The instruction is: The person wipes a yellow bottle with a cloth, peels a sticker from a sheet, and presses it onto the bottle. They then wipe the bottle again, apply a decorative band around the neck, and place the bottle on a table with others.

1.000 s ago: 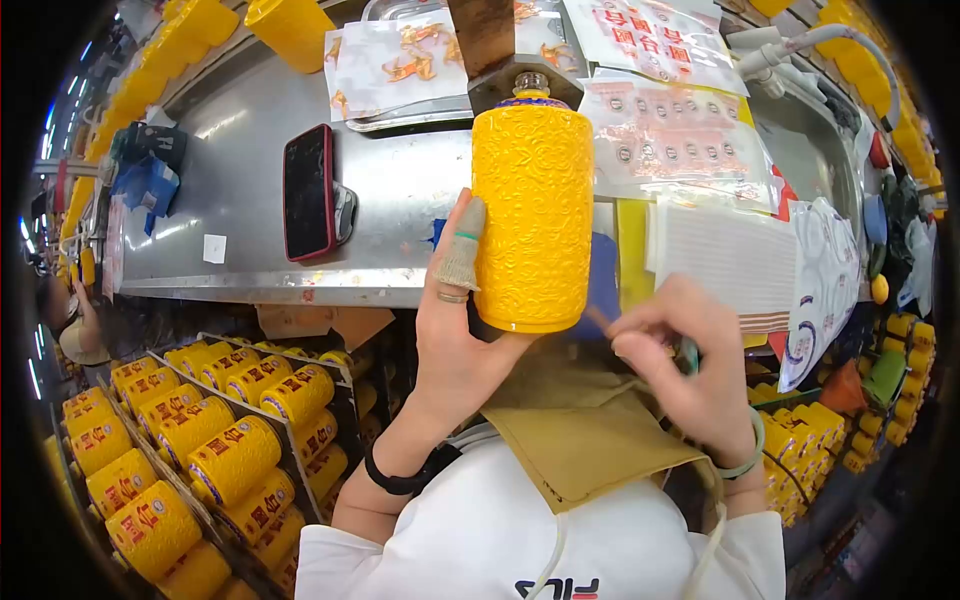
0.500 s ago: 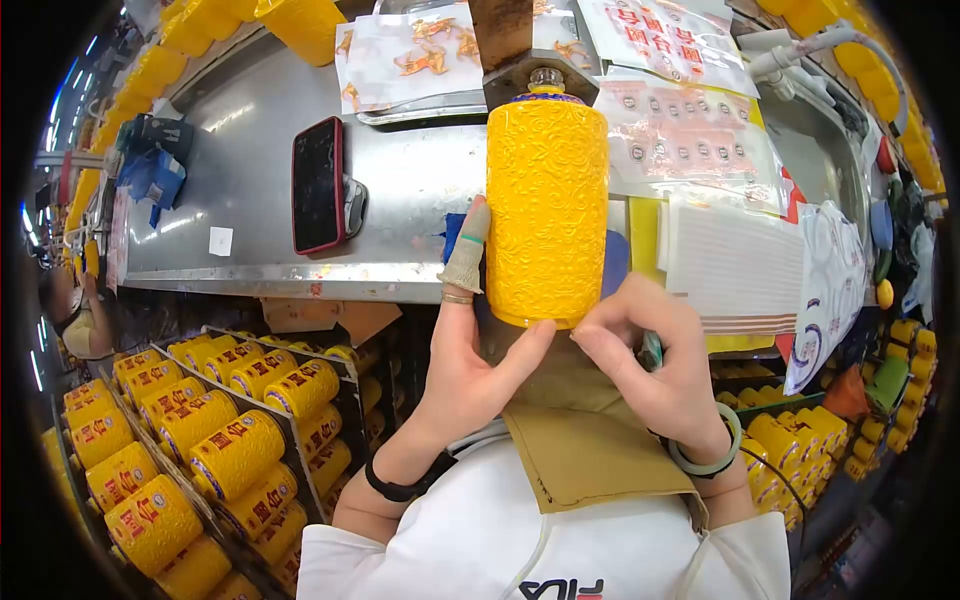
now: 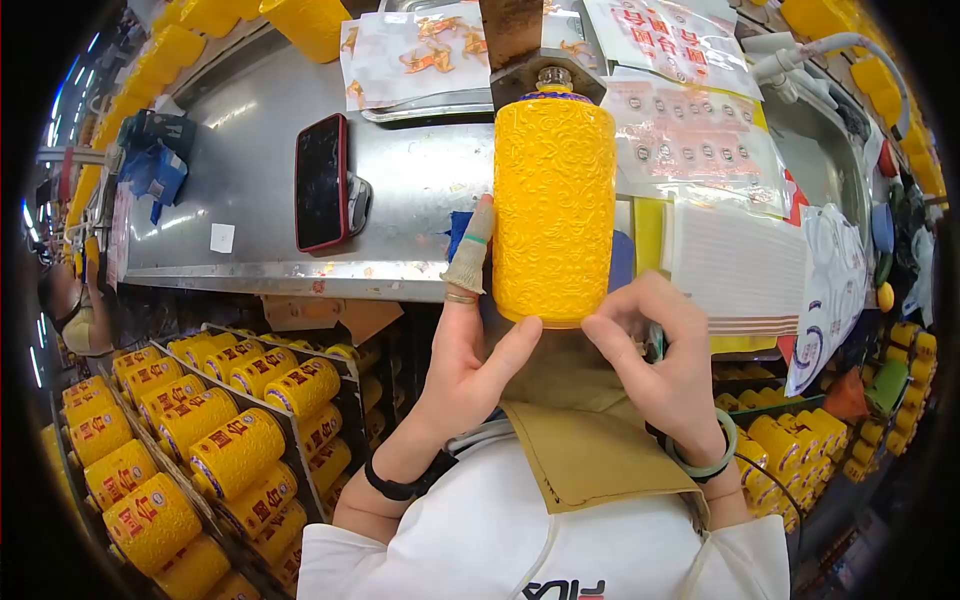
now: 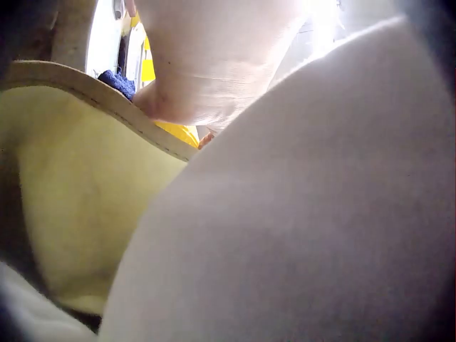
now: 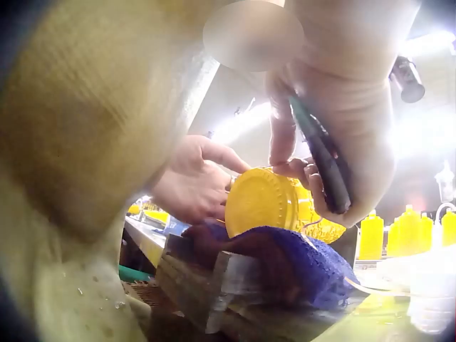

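Observation:
An embossed yellow bottle (image 3: 555,210) lies with its clear neck away from me, at a metal bracket (image 3: 505,85). My left hand (image 3: 465,345) holds it from the left, a finger in a knitted finger cover (image 3: 468,262) along its side and the thumb at its base edge. My right hand (image 3: 660,345) is at the base's right edge, thumb and forefinger tips close together there. A slim dark tool with a green edge (image 5: 320,153) sits in its curled fingers. In the right wrist view, a blue cloth (image 5: 285,260) pads the support under the bottle.
A phone (image 3: 322,183) stands on the steel table (image 3: 400,190) at left. Sheets of printed labels (image 3: 690,135) and a stack of white strips (image 3: 735,260) lie at right. Racked yellow bottles (image 3: 235,450) fill the lower left, with more at lower right.
My right hand has come in from the right to the bottle's base. The left thumb has moved onto the base edge. The bottle looks much the same, with the view shifted slightly.

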A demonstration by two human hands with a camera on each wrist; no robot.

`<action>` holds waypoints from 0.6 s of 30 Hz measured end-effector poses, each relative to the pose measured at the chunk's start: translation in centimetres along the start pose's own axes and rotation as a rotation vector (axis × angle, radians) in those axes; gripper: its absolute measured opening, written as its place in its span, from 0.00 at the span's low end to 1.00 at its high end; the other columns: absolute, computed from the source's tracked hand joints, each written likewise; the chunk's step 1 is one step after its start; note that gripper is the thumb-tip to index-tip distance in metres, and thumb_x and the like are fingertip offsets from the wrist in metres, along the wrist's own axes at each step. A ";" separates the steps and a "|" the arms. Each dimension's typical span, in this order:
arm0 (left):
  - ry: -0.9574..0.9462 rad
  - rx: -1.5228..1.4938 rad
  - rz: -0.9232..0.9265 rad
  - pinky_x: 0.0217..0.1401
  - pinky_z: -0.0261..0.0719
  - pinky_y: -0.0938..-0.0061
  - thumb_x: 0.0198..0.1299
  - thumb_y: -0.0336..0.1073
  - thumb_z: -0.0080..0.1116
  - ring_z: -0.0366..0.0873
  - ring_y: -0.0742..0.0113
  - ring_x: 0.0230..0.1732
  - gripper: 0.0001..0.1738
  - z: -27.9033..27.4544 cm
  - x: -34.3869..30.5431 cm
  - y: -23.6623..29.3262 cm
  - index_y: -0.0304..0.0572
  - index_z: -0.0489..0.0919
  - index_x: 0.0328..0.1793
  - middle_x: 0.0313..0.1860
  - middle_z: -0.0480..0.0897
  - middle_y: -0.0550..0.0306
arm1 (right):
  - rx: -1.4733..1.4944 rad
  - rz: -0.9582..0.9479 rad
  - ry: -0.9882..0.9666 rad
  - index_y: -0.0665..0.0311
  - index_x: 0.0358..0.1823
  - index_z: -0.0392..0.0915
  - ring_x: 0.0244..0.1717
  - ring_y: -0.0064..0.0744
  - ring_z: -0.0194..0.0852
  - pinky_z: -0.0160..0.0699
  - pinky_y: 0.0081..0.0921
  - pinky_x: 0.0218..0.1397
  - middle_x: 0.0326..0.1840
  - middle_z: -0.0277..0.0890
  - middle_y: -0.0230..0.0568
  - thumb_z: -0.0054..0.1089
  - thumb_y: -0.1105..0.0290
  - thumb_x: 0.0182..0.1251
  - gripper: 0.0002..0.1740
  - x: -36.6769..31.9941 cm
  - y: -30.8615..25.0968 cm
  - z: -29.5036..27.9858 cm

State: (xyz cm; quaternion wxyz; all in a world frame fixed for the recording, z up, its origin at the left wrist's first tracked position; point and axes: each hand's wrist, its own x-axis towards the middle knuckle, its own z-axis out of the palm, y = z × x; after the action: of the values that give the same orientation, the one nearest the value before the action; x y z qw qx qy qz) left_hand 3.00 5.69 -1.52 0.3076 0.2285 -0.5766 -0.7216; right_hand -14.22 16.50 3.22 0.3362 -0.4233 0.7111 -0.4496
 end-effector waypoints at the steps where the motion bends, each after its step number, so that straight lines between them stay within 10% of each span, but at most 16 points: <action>1: -0.004 0.017 0.007 0.91 0.39 0.61 0.68 0.21 0.57 0.42 0.56 0.92 0.51 0.0 0.0 -0.1 0.32 0.41 0.92 0.93 0.44 0.46 | 0.006 0.002 -0.001 0.68 0.36 0.82 0.30 0.26 0.72 0.72 0.26 0.36 0.31 0.76 0.37 0.73 0.74 0.68 0.07 0.0 -0.1 0.0; 12: 0.042 0.005 0.106 0.91 0.44 0.57 0.68 0.20 0.55 0.46 0.52 0.91 0.46 -0.6 -0.5 -1.1 0.33 0.48 0.90 0.91 0.49 0.43 | 0.014 0.011 -0.009 0.68 0.36 0.82 0.30 0.25 0.72 0.72 0.25 0.35 0.31 0.76 0.36 0.72 0.74 0.68 0.07 0.1 0.0 -0.2; 18: 0.147 0.438 0.478 0.80 0.75 0.53 0.54 0.21 0.78 0.71 0.42 0.79 0.31 -1.1 -1.1 -1.6 0.40 0.84 0.66 0.79 0.70 0.42 | 0.021 0.011 -0.016 0.69 0.36 0.82 0.29 0.25 0.71 0.71 0.26 0.35 0.30 0.76 0.36 0.72 0.74 0.68 0.07 0.2 0.0 -0.2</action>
State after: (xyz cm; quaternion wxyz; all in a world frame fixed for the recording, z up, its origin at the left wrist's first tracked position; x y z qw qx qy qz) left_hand 4.24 5.92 -3.39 0.4528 0.1990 -0.7314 -0.4695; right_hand -14.53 16.39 3.28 0.3491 -0.4193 0.7058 -0.4518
